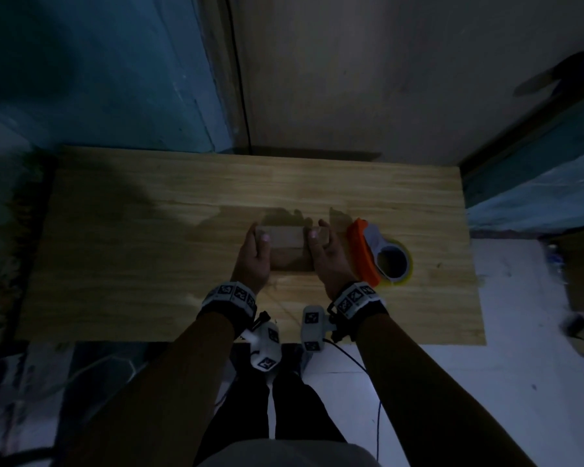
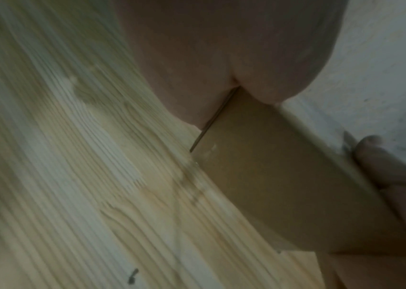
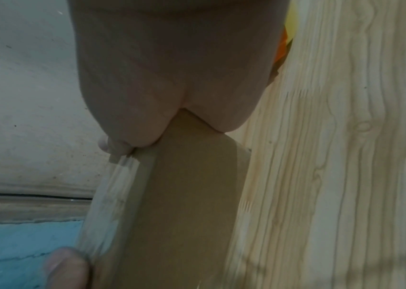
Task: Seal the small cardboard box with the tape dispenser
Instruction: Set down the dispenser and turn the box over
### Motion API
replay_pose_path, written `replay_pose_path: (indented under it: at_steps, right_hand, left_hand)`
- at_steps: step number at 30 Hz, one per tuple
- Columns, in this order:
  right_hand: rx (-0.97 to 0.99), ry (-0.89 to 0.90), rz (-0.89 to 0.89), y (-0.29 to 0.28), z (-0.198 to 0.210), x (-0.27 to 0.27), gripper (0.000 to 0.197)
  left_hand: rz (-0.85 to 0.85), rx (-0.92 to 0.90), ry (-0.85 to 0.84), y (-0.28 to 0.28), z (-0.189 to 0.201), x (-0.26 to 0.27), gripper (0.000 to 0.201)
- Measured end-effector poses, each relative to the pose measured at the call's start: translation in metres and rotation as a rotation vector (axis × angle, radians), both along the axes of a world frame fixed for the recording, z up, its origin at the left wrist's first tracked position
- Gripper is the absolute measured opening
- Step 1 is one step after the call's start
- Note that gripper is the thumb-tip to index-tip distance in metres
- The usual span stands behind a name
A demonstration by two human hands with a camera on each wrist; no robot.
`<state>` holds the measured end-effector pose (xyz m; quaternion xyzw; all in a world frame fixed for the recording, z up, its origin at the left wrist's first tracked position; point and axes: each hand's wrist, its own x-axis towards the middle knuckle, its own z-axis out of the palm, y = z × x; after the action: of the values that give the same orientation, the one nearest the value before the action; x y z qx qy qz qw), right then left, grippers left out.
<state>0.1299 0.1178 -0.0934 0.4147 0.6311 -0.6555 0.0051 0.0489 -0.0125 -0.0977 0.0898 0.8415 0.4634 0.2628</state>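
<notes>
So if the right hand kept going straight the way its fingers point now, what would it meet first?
Nothing close, it seems. The right hand grips the cardboard box, fingers pointing toward the table's far edge. Ahead lies bare wood, then the wall. The tape dispenser sits off to its right, out of line. Depth is uncertain.

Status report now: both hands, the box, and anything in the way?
Left hand and right hand grip the box by its ends, on the table. Tape dispenser untouched, right of the box. Nothing in the way.

Black wristbands (image 1: 228,306) with checkered marker tags
</notes>
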Motion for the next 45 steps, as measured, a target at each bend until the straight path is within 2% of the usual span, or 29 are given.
replay_pose_path:
  at_steps: [3, 7, 10, 12, 13, 15, 18, 22, 26, 30, 34, 36, 39, 41, 42, 45]
  right_hand:
    - [0.025, -0.01, 0.003, 0.0, 0.001, -0.001, 0.083]
    - [0.063, -0.015, 0.024, 0.0, 0.003, -0.002, 0.065]
    - [0.054, -0.003, 0.03, 0.003, 0.006, 0.0, 0.064]
    - [0.05, -0.003, 0.04, 0.005, 0.006, 0.002, 0.065]
    - [0.048, -0.009, 0.042, 0.005, 0.006, 0.002, 0.068]
    - [0.03, -0.02, 0.038, 0.005, 0.005, 0.0, 0.076]
    - [0.067, -0.026, 0.041, 0.004, 0.002, -0.001, 0.07]
    - [0.075, -0.008, 0.044, 0.004, 0.005, -0.003, 0.069]
    - [0.091, -0.007, 0.031, 0.006, 0.008, 0.003, 0.062]
    - [0.191, -0.092, 0.081, 0.011, -0.007, 0.01, 0.08]
    - [0.308, -0.085, 0.153, 0.011, -0.01, 0.007, 0.062]
    - [0.369, -0.083, 0.158, 0.01, -0.013, 0.004, 0.062]
    - [0.334, -0.109, 0.147, 0.009, -0.009, 0.003, 0.064]
    - [0.293, -0.096, 0.137, 0.009, 0.007, 0.003, 0.058]
    - [0.264, -0.092, 0.121, 0.011, 0.01, 0.004, 0.058]
    - [0.211, -0.134, 0.129, 0.017, 0.013, 0.005, 0.079]
  left_hand:
    - [-0.016, 0.03, 0.031, 0.0, -0.003, -0.001, 0.059]
    - [-0.016, -0.008, -0.008, 0.0, -0.003, -0.002, 0.059]
    - [-0.013, 0.084, -0.116, 0.0, 0.007, -0.004, 0.066]
    - [-0.003, 0.157, -0.219, 0.0, 0.012, -0.006, 0.059]
    - [-0.019, 0.15, -0.231, 0.0, 0.012, -0.007, 0.055]
    - [-0.043, 0.094, -0.193, 0.001, 0.008, -0.007, 0.065]
    - [-0.055, 0.034, -0.172, 0.001, 0.0, -0.008, 0.075]
    - [-0.085, 0.064, -0.143, 0.0, 0.008, -0.01, 0.064]
    - [-0.096, 0.091, -0.272, -0.007, 0.01, -0.016, 0.055]
    - [-0.217, 0.012, -0.146, -0.022, 0.001, -0.015, 0.032]
    - [-0.189, 0.031, -0.144, -0.019, 0.006, -0.013, 0.038]
    - [-0.192, 0.014, -0.126, -0.017, 0.009, -0.013, 0.043]
    - [-0.17, 0.041, -0.132, -0.017, 0.012, -0.011, 0.04]
    - [-0.163, 0.05, -0.153, -0.018, 0.017, -0.01, 0.032]
    - [-0.162, 0.054, -0.152, -0.019, 0.02, -0.01, 0.032]
    - [-0.141, 0.071, -0.099, -0.022, 0.017, -0.013, 0.04]
